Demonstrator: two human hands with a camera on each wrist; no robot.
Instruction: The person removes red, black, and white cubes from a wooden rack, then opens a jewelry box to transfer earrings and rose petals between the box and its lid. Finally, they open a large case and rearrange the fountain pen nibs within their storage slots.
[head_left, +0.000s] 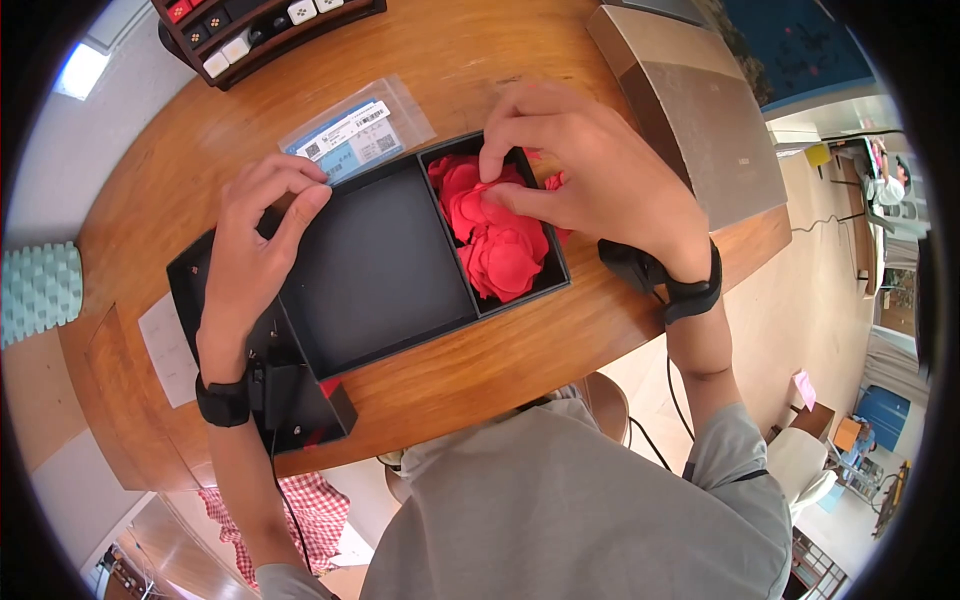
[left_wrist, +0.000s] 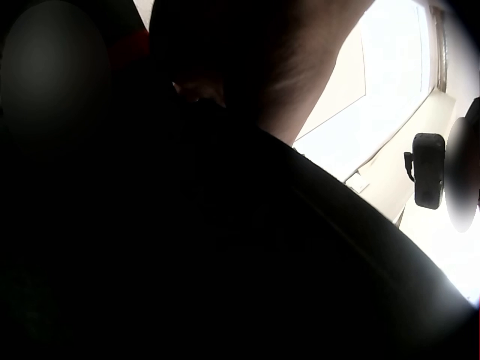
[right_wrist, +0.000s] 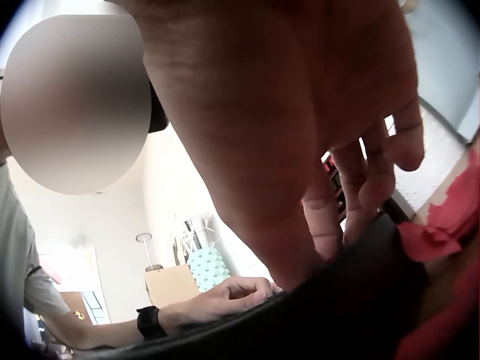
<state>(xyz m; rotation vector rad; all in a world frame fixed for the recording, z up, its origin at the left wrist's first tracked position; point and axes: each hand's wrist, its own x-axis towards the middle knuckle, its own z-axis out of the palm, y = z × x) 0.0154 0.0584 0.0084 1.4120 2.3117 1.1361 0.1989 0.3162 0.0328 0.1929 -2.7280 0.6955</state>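
Observation:
In the head view, a black box [head_left: 385, 270] lies on the table with a wide, bare compartment and a narrower one at its right holding red flowers [head_left: 503, 260]. My right hand [head_left: 600, 180] reaches over the narrow compartment from the back right, thumb and index finger pinching a petal of the upper flower. With bent fingers and thumb, my left hand [head_left: 255, 235] pinches the box's back rim. The right wrist view shows my right hand [right_wrist: 300, 112] large, its fingertips partly hidden by a dark edge. Darkness fills most of the left wrist view.
A clear plastic packet with a labelled card [head_left: 365, 135] lies behind the box. Brown cardboard [head_left: 700, 140] stands at the right, a dark rack [head_left: 265, 40] at the back left. A smaller black box [head_left: 310, 415] sits by the table's front edge.

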